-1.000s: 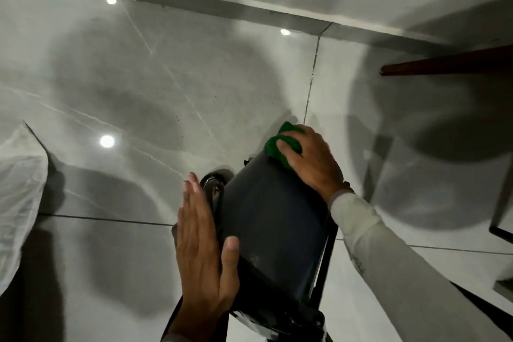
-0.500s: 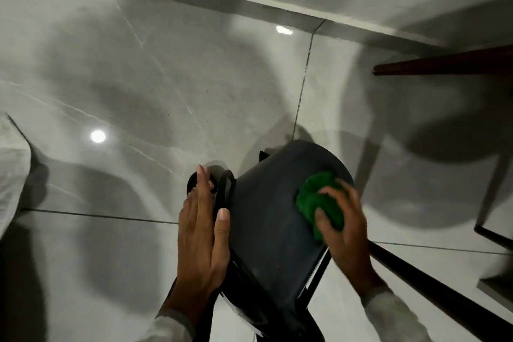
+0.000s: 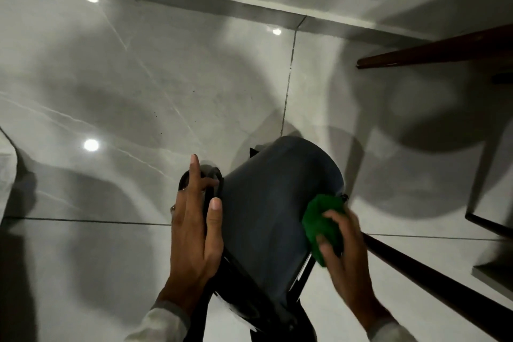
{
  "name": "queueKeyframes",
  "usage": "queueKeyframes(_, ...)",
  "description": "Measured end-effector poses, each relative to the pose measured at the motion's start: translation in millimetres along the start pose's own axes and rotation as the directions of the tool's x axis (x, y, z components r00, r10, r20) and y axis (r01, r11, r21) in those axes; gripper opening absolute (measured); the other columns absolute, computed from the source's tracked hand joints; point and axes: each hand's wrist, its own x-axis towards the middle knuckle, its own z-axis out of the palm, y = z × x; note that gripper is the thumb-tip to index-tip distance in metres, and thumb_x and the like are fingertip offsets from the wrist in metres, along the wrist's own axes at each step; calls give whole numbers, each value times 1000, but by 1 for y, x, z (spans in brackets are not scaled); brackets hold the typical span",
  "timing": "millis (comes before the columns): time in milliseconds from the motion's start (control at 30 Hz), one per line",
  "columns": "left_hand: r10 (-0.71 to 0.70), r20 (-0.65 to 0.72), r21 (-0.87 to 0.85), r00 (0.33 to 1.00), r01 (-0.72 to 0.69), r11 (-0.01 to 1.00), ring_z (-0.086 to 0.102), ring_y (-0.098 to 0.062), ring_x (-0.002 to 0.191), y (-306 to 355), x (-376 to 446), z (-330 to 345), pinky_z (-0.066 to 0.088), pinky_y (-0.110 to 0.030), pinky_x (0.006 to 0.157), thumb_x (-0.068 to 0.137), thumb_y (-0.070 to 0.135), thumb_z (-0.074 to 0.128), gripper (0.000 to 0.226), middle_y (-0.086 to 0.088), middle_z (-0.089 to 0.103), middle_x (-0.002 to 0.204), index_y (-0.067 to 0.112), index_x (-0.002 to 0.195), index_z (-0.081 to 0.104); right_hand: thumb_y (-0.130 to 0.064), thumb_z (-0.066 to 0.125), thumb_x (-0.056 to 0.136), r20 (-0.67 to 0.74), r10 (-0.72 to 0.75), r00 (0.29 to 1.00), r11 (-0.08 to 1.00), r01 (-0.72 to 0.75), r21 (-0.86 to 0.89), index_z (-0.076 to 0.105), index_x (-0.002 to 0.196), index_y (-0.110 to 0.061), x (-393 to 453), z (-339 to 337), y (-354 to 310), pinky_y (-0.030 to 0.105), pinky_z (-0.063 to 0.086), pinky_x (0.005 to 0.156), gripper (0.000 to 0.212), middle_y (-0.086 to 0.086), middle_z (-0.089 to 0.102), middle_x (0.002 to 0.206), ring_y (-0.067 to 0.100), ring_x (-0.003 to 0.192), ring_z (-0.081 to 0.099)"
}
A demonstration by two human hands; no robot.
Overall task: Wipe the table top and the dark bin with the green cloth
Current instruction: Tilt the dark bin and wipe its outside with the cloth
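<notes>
Dark bin, right hand pressing green cloth

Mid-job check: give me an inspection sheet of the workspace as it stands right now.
Surface: glossy grey tiled floor with lamp reflections and shadows; no table top clearly in view.
Job's things: dark bin tilted on its side; green cloth pressed against its right side.
Clutter: white sheet-like material at the left edge, unidentifiable.
Grippers: left hand flat against the bin's left side, fingers extended; right hand closed on the cloth.
Cables: nothing seen.
Surroundings: dark wooden furniture legs at the right, a dark bar running toward the lower right, wall base along the top.
</notes>
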Motion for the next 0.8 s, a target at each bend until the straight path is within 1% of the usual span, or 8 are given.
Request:
queueKeyframes(100,-6,1,-6,1000,6,1000,58,-18,129,-1,-6,2,44,-46,113,107,70,20,59,8,57,135,62,163,2,-14,68,97,-107,-13,994,995,23,94,64,125,-28,28,19,-30,53,37,125,31,14,46,157,33,147,47)
queueKeyframes(200,-40,13,1,999,40,999,52,-9,125,-8,-12,-2,40,-35,108,107,54,24,65,4,55,142,49,168,4,-44,60,101,56,-385,921,923,384,40,67,123,-36,-12,53,-59,39,30,128,25,2,42,163,25,152,44)
queueKeyframes(267,-29,27,14,999,28,999,49,-7,126,-11,-15,-7,38,-28,108,107,51,25,66,8,51,147,50,168,1,-43,60,99,122,-511,851,860,507,61,65,128,-34,-49,62,-39,40,28,129,30,3,40,166,27,155,42)
queueKeyframes(367,-6,45,44,999,4,999,44,6,128,-11,-18,-9,34,-18,111,106,51,26,65,11,47,152,60,164,-3,-24,61,87,44,-315,948,948,312,65,59,128,-30,-40,41,4,40,40,122,42,-5,37,163,24,152,45)
queueKeyframes(467,23,63,67,998,-27,997,38,15,127,-9,-18,-6,30,-14,111,105,50,26,64,0,49,162,65,161,-2,-38,52,95,-126,21,992,994,-7,110,53,131,-37,21,24,14,31,37,120,36,2,44,147,38,142,49)
queueKeyframes(567,44,37,91,998,-48,995,41,7,124,-14,-18,-6,29,-8,110,107,47,27,63,5,50,160,54,165,5,-38,53,96,-184,154,971,978,-124,167,55,143,-30,83,30,-14,51,36,126,48,11,41,158,35,147,44)
queueKeyframes(700,22,0,75,1000,-21,997,36,21,130,-16,-18,-10,22,6,106,109,46,27,65,20,45,151,41,171,9,-49,57,101,100,-323,941,946,325,-9,57,138,-46,6,51,-32,45,25,132,37,6,28,172,29,160,32)
queueKeyframes(800,26,5,42,1000,-26,999,50,-7,131,-15,-24,-8,36,-14,112,107,47,28,65,5,50,154,44,170,10,-30,67,92,239,-509,827,854,520,18,56,133,-41,-52,41,3,40,32,129,44,3,30,171,23,162,30)
